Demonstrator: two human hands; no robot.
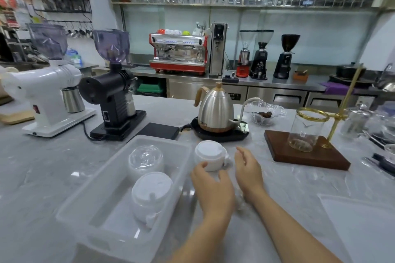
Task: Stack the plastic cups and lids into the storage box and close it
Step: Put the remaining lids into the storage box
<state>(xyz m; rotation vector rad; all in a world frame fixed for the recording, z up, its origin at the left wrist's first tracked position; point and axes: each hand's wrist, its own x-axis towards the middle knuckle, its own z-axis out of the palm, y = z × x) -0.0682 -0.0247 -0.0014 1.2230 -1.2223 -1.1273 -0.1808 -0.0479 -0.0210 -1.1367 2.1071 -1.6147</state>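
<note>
Left hand (210, 186) curls round the white lid stack (210, 156) just right of the storage box (119, 226), right hand (248, 168) loose, empty; light, slick plastic, likely shifts—grip low on both sides.

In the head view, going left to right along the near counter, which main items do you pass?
White coffee grinder → black coffee grinder → clear plastic storage box → white stack of lids gripped by the left hand → open right hand → dark wooden drip stand base.
</note>
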